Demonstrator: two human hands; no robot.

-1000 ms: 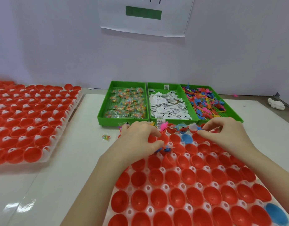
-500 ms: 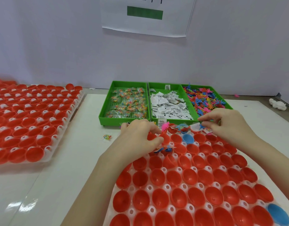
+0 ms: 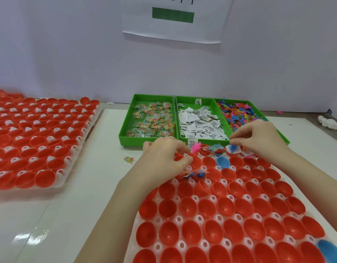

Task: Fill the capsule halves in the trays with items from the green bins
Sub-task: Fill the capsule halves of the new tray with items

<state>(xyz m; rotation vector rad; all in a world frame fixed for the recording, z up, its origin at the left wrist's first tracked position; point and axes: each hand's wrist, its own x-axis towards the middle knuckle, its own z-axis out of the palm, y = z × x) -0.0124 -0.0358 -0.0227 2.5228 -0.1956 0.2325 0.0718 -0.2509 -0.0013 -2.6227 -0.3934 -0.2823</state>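
Left hand (image 3: 164,158): fingers curled, pinching a clutch of small items, among them a pink toy (image 3: 196,148) sticking up past the fingertips and a wrapped bundle (image 3: 195,174) poking out below the palm. Likely kept as a ready stock so each cup gets fed without a trip back to the bins. Right hand (image 3: 258,138): thumb and forefinger pressed together on a white slip with a blue toy (image 3: 233,149), held just above the far row of the near tray (image 3: 200,219), apparently for a drop into a cup there.

Far-row cups already holding slips and toys; one blue cup (image 3: 223,161) among the red ones, another blue cup (image 3: 330,250) at the near right corner. Most red capsule halves (image 3: 211,231) in this tray bare, so filling judged barely begun.

Just behind the tray, three green bins side by side within easy reach: candy packets (image 3: 151,118) left, paper slips (image 3: 199,122) middle, coloured toys (image 3: 238,114) right. One stray packet (image 3: 128,159) on the table beside the left hand. Second tray (image 3: 76,147) of red cups waiting well off to the left.
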